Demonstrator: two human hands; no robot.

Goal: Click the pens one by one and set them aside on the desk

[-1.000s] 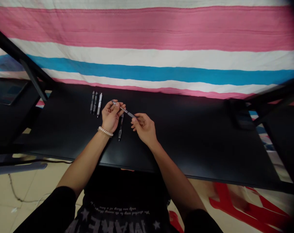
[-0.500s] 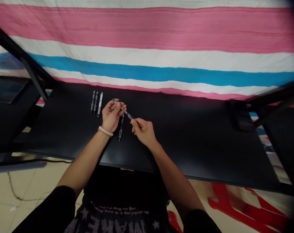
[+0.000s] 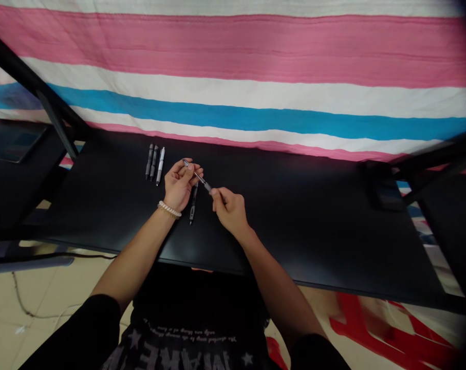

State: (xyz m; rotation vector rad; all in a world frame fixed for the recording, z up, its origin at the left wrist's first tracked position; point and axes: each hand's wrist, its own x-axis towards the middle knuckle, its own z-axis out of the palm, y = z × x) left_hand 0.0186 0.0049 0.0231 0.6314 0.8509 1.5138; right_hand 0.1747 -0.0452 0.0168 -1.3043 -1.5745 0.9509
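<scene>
A slim pen [image 3: 202,181] slants between my two hands above the black table. My left hand [image 3: 180,184], with a pale coiled band at the wrist, pinches a clear piece [image 3: 186,164] at the pen's upper left, between thumb and fingers. The lower grey end of the pen is in the closed fingers of my right hand [image 3: 229,208]. A dark pen [image 3: 193,206] lies on the table between the hands, its top partly behind my left fingers. Left of my left hand lie two dark pens [image 3: 149,161] [image 3: 154,163] and a white pen [image 3: 161,166], side by side.
The black table [image 3: 313,226] stretches out to both sides. A dark object [image 3: 385,185] lies at its right end. Behind hangs a striped cloth [image 3: 256,51]. Black metal bars [image 3: 57,123] stand at the left, and a red stool [image 3: 371,329] is below at the right.
Both hands and everything on the table appear slightly further right in the view. The grip of each hand looks the same.
</scene>
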